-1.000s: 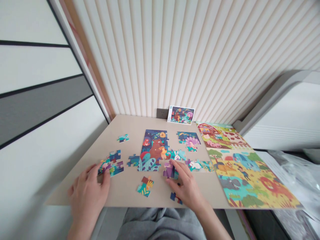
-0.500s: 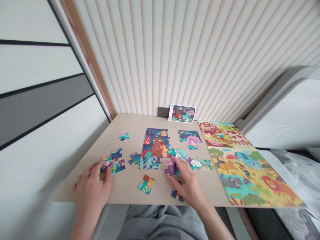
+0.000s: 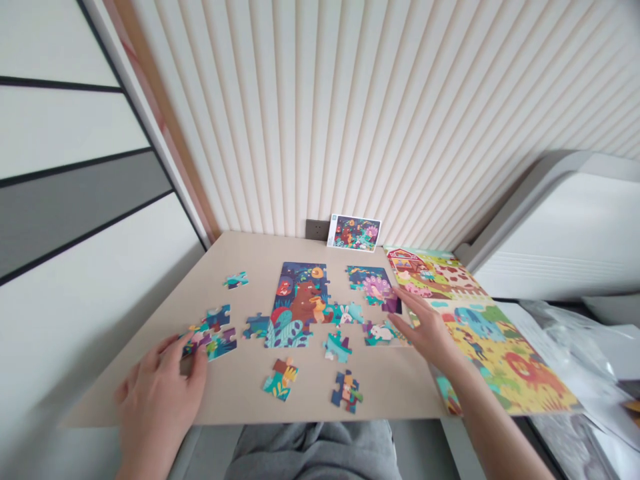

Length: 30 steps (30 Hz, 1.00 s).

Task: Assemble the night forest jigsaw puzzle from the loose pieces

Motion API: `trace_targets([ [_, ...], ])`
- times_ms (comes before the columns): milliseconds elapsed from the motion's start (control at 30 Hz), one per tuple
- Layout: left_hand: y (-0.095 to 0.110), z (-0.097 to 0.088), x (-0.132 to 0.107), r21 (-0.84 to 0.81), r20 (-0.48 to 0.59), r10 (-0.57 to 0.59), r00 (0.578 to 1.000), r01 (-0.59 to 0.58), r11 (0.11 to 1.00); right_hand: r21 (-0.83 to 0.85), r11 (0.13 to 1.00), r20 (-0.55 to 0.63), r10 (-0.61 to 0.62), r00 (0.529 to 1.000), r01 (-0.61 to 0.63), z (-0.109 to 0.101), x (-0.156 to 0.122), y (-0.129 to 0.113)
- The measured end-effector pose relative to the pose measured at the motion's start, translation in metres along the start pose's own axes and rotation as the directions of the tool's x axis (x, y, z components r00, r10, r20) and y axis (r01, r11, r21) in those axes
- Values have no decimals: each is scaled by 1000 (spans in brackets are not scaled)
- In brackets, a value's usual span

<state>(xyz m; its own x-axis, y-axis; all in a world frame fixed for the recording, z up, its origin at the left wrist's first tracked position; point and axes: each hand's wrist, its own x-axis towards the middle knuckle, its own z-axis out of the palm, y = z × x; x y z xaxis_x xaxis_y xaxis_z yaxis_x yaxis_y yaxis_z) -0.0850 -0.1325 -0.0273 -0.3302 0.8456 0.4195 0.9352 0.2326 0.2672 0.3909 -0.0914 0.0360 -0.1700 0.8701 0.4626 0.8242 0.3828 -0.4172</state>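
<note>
My left hand (image 3: 163, 387) rests at the table's left side, fingers spread and loosely bent, fingertips touching a cluster of loose puzzle pieces (image 3: 220, 343). My right hand (image 3: 427, 330) has a purple puzzle piece (image 3: 393, 305) between thumb and fingers, at the lower right of the peacock section (image 3: 376, 285). Left of that is the joined bear section (image 3: 300, 303), with a rabbit piece (image 3: 345, 313) at its right edge. The white rabbit section (image 3: 381, 333) lies just under my right thumb. Nearer me are a teal piece (image 3: 337, 347), a yellow-flower piece (image 3: 281, 379) and a dark blue piece (image 3: 347, 391).
A picture card (image 3: 354, 233) leans on the pleated wall beside a socket (image 3: 317, 230). Farm (image 3: 435, 275) and safari (image 3: 510, 353) puzzles cover the table's right side. One blue piece (image 3: 235, 280) lies at the back left, and another (image 3: 257, 326) beside the bear section.
My right hand has carried the purple piece right and away from me to the peacock section, uncovering the teal and dark blue pieces. My left hand stays at its cluster. The view has shifted slightly.
</note>
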Motion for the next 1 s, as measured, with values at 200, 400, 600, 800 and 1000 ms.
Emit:
trace_targets([
  [200, -2, 2, 0, 32, 4, 6, 1000, -6, 999, -42, 999, 184, -2, 983, 10, 9, 21, 84],
  [400, 0, -1, 1, 46, 19, 10, 1000, -11, 999, -16, 1000, 233, 0, 972, 4, 17, 20, 84],
  [600, 0, -3, 3, 96, 46, 27, 999, -31, 995, 13, 1000, 197, 24, 980, -28, 18, 18, 85],
  [800, 0, -3, 3, 167, 68, 20, 998, -31, 985, 50, 998, 209, 30, 977, -42, 20, 19, 87],
  [1000, -2, -1, 4, 171, 58, 29, 998, -39, 984, 31, 999, 204, -16, 979, 10, 26, 19, 89],
])
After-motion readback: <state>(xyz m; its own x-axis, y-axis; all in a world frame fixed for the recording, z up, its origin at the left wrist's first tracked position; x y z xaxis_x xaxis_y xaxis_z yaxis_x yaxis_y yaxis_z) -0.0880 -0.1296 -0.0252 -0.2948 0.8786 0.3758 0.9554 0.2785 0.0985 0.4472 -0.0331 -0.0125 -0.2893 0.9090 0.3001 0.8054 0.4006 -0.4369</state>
